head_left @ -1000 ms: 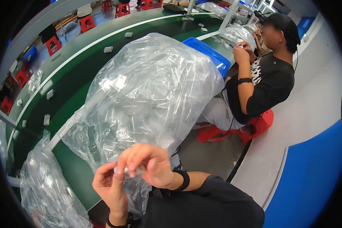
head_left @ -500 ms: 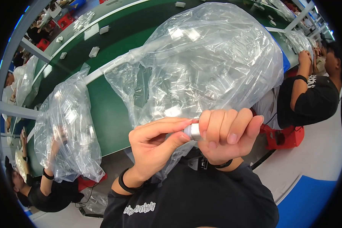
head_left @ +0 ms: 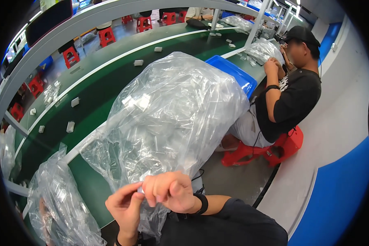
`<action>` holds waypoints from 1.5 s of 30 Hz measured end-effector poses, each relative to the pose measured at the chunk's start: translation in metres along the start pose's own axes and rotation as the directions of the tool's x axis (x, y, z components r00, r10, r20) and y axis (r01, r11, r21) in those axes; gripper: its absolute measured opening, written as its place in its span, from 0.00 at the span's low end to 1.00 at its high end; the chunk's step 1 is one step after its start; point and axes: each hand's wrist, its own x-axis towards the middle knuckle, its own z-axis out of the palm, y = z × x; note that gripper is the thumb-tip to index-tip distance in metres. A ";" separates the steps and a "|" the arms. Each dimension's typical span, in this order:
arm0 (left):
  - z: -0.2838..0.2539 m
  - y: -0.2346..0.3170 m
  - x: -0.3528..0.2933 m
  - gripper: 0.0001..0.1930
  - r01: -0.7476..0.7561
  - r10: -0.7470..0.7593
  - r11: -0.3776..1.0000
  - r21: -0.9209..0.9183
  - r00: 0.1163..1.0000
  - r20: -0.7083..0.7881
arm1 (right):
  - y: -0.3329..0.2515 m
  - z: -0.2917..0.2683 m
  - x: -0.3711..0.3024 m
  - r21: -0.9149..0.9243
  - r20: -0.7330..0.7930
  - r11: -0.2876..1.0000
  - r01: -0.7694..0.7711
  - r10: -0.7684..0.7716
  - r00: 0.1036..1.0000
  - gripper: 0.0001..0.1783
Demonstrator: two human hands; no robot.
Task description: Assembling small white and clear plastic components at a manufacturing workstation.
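Observation:
A small white block (head_left: pixel 141 190) is held between my two hands, mostly covered by fingers. My left hand (head_left: pixel 126 205) pinches one end of it between thumb and fingertips. Curled around the other end, my right hand (head_left: pixel 169 192) has its knuckles facing up. Directly beyond the hands lies a large clear plastic bag (head_left: pixel 180 110), bulging with clear and whitish pieces that I cannot make out singly. Its loose, crumpled mouth spreads toward the left, and part of the plastic hangs below my hands.
Another clear bag (head_left: pixel 63 201) lies at the left. A green conveyor belt (head_left: pixel 96 102) carries scattered white blocks (head_left: pixel 70 126). Behind the large bag sits a blue tray (head_left: pixel 238 76). On the right, a co-worker (head_left: pixel 295 98) sits on a red stool (head_left: pixel 281 149). A grey rail arches overhead.
The view has swung right, showing more of the blue tray and the co-worker. Both hands appear lower and farther left, still gripping the white block, which now shows less between the fingers.

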 end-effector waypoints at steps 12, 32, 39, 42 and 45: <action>-0.015 -0.008 0.003 0.12 0.625 -0.433 0.719 -0.304 0.745 0.507 | -0.032 -0.004 0.035 -0.001 0.531 0.989 -0.151 0.129 0.838 0.27; -0.015 0.007 0.009 0.11 -0.412 0.385 0.909 0.065 0.889 0.249 | 0.005 0.003 0.006 0.282 -0.049 0.957 -0.061 0.078 0.996 0.25; -0.020 0.000 0.000 0.12 -0.337 0.341 0.940 -0.056 0.916 0.212 | 0.008 0.001 0.002 0.250 0.057 0.951 -0.179 0.171 0.984 0.24; -0.023 0.000 0.002 0.12 -0.384 0.385 0.922 -0.049 0.898 0.213 | 0.008 0.002 0.003 0.199 0.119 0.965 -0.171 0.149 0.982 0.24; -0.026 -0.003 -0.001 0.13 -0.362 0.367 0.930 -0.063 0.903 0.222 | 0.010 0.000 0.001 0.202 0.122 0.956 -0.211 0.189 0.974 0.24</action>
